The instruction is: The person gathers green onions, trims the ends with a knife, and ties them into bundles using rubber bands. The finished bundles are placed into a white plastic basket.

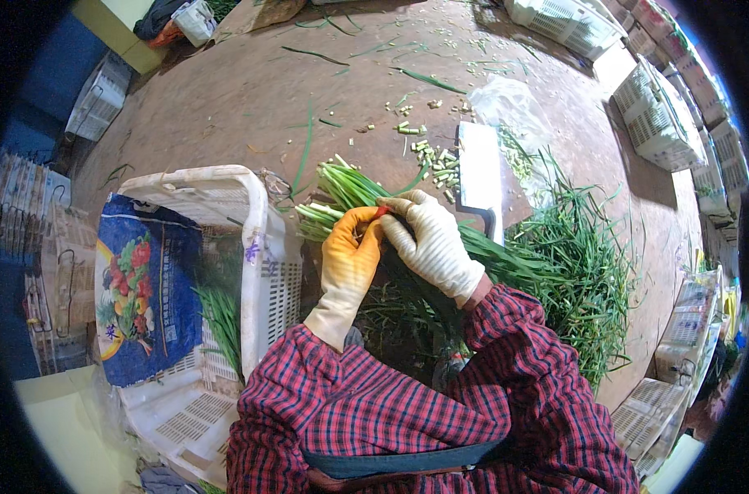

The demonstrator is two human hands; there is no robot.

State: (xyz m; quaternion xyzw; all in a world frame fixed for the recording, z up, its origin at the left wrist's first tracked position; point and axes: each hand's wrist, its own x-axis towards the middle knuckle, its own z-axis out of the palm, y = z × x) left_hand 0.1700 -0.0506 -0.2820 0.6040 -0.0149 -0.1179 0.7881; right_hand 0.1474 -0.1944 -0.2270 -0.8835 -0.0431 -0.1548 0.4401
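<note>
My left hand (353, 259), in an orange and cream glove, and my right hand (429, 241), in a whitish ribbed glove, meet around a bundle of long green stalks with pale cut ends (350, 185), seemingly garlic chives. Fingertips of both hands pinch a red tie (382, 212) at the bundle. The leaves run right, beneath my right hand, toward a loose green heap (587, 278). Beyond the right hand, a broad-bladed cleaver (479, 165) lies flat with its handle toward me. Short cut stalk pieces (439, 163) lie beside its blade.
A white plastic crate (254, 210) stands at my left, with a blue printed sack (149, 290) over its side and green stalks (220, 321) inside. Clear plastic film (516, 114) lies beyond the cleaver. More crates (658, 117) stand at the far right. Scattered leaves cover parts of the floor.
</note>
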